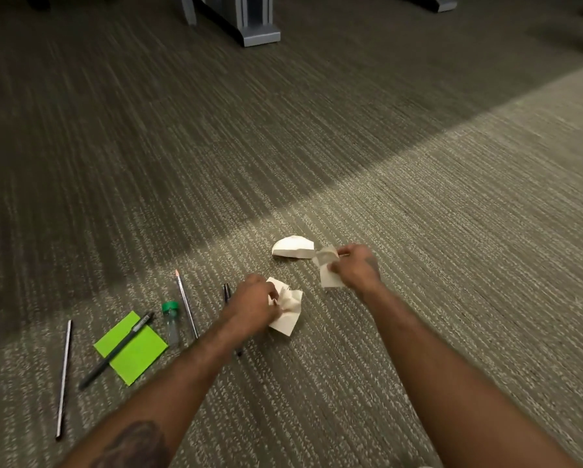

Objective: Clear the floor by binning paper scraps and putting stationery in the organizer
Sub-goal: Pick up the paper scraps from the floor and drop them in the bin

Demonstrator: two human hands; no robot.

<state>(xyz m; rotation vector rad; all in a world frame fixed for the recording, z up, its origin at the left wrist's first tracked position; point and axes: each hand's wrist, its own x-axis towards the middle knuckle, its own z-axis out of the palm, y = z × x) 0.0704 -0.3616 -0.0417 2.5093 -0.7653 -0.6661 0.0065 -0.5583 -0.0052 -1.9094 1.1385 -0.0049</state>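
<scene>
My left hand (254, 304) is closed around a crumpled white paper scrap (288, 310) low over the carpet. My right hand (357, 266) grips a second crumpled scrap (327, 265). A third, folded white scrap (291, 247) lies on the carpet just left of my right hand. Stationery lies to the left: a green sticky-note pad (134, 351) with a dark pen (114, 352) across it, a clear tube with a green cap (171, 319), a pencil (186, 305), a thin grey stick (64, 378), and a black pen (227, 292) partly hidden behind my left wrist.
Grey striped carpet (418, 231) covers the floor, darker at the back. A grey metal desk leg and foot (249, 21) stand at the top centre. No bin or organizer is in view.
</scene>
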